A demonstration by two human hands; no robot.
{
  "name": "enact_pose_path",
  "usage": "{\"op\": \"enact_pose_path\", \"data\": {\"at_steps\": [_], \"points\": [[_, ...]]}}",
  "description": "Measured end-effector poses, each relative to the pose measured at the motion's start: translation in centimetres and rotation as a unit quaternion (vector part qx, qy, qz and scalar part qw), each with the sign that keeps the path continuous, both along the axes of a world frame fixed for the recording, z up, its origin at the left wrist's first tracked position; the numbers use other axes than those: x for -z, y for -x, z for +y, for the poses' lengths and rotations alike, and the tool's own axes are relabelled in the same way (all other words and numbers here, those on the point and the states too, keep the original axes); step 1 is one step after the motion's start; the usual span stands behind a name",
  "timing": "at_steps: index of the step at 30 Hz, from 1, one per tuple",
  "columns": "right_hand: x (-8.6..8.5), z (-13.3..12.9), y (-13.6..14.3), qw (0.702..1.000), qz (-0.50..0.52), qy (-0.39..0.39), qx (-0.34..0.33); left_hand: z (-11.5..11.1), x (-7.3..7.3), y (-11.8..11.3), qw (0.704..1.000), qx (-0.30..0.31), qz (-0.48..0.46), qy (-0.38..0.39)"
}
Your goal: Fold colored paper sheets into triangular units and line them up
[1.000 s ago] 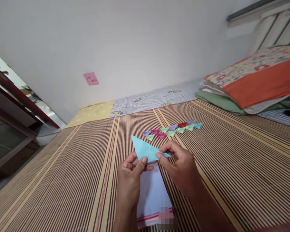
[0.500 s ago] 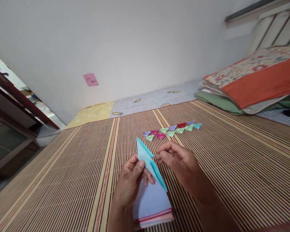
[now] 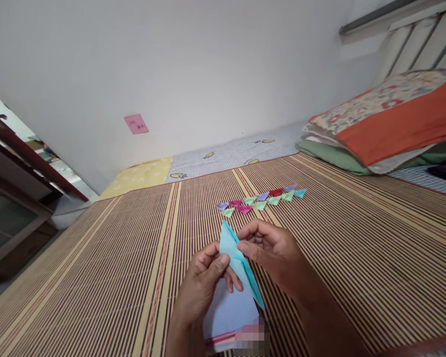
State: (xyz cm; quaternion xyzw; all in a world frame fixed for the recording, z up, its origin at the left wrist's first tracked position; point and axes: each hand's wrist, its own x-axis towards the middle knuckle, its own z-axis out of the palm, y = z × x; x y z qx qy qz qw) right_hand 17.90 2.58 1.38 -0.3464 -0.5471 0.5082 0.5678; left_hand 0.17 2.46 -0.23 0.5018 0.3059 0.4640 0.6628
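Observation:
A turquoise sheet of folded paper [image 3: 231, 249] is held up in front of me, its pointed end upward and a folded flap along its right edge. My left hand [image 3: 204, 277] pinches it from the left, thumb on the front face. At the upper right edge, the thumb and fingertips of my right hand [image 3: 269, 250] close on the flap. Below lies a stack of coloured paper [image 3: 226, 310], pale lilac on top with pink edges under it, partly covered by my left hand. Beyond my hands, two rows of small folded paper triangles [image 3: 260, 205] rest on the mat.
The striped bamboo mat [image 3: 115, 258] spreads under everything. Folded bedding [image 3: 397, 124] is piled at the right, near a radiator [image 3: 423, 42]. A white wall with a pink note [image 3: 136, 124] stands behind. At the left is a dark-framed cabinet [image 3: 11, 218].
My right hand has come onto the paper's upper right edge, from just beside it. The folded paper has shifted slightly right and down in my left hand's grip.

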Motion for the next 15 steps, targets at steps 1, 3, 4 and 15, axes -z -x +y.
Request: {"op": "enact_pose_path", "data": {"at_steps": [1,3,4,15], "points": [[0.0,0.01,-0.02,1.0,0.0,0.0,-0.001,-0.03,-0.02,-0.03,1.0,0.003,0.0,0.0],[-0.03,0.04,-0.04,1.0,0.002,-0.002,-0.008,-0.1,-0.02,-0.06,1.0,0.007,-0.003,-0.001],[-0.05,0.06,-0.05,1.0,0.006,-0.002,-0.013,-0.14,-0.01,-0.07,1.0,0.009,-0.005,-0.002],[-0.13,0.09,0.01,1.0,0.009,0.005,-0.011,-0.13,-0.08,-0.05,1.0,0.003,0.011,-0.001]]}}
